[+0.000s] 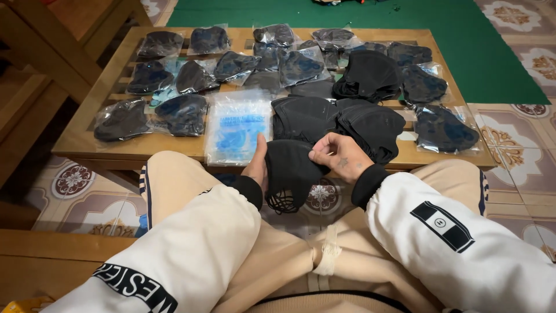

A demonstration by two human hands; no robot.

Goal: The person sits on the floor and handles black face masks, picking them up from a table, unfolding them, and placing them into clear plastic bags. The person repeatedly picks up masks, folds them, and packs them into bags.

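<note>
I see left hand point(256, 165) and right hand point(339, 155) fingers pinching black face mask point(289, 174) | near edge of wooden table point(81, 136) | bagged masks point(182, 113) far-left

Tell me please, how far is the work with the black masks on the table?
Many bagged masks already lie in rows on the wooden table. The left hand and right hand hold one loose black mask over the lap. A pile of unbagged masks sits beside a stack of empty clear bags, so a good part appears left.
</note>
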